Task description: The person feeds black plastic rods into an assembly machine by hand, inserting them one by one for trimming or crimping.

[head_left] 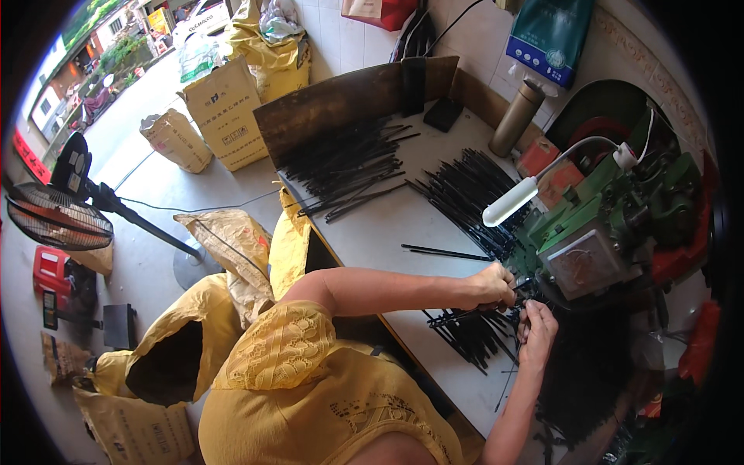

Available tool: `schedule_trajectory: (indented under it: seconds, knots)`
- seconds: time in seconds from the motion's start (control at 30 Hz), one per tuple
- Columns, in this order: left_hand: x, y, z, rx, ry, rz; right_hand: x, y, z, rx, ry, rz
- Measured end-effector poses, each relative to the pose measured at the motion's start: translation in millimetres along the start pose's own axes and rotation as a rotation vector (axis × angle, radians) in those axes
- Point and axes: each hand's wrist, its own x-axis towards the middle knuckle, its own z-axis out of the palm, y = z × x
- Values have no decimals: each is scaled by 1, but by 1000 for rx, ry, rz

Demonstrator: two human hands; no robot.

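My left hand [494, 287] reaches in from the left, its fingers closed at the front of a green machine [593, 225]. A thin black rod seems to pass through that grip toward the machine. Close beside it, my right hand [536, 332] is bent in a pinch near the same spot; what lies between its fingertips is too small to make out. Under and below the hands a bundle of black rods [473, 339] lies on the table. Another large pile of black rods [461, 198] rests just beyond my left hand, with two loose rods [446, 252] nearer to me.
A white lamp [511, 201] hangs over the work spot. Farther back are more black rods [341, 167], a metal flask [518, 118] and a wooden board [333, 97]. Left of the table stand yellow sacks [291, 240], a fan [62, 213] and a paper bag [177, 139].
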Motion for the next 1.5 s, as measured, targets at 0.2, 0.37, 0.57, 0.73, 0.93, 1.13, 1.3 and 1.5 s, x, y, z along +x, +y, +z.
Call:
schedule_trajectory:
  seconds: [0.2,0.37,0.57,0.73,0.93,1.13,1.3,1.5]
  knots:
    - [-2,8,-7,1,64,22,7,-7,6,3,-7,-25]
    - [-24,49,-49,244,310,308,47,-46,61,-71,-130,-67]
    - [-164,104,-142,39,789,460,71,-103,244,-1,-773,-352]
    - [-190,105,-145,-34,945,508,67,-107,282,-50,-918,-373]
    - [-194,107,-145,-47,988,582,66,-106,296,-45,-973,-388]
    - [-194,108,-148,3,985,532,63,-108,297,-7,-992,-362]
    - [-193,108,-148,-23,975,547,63,-108,297,-1,-1003,-363]
    - [-191,109,-149,-17,969,550,63,-109,295,-1,-1002,-379]
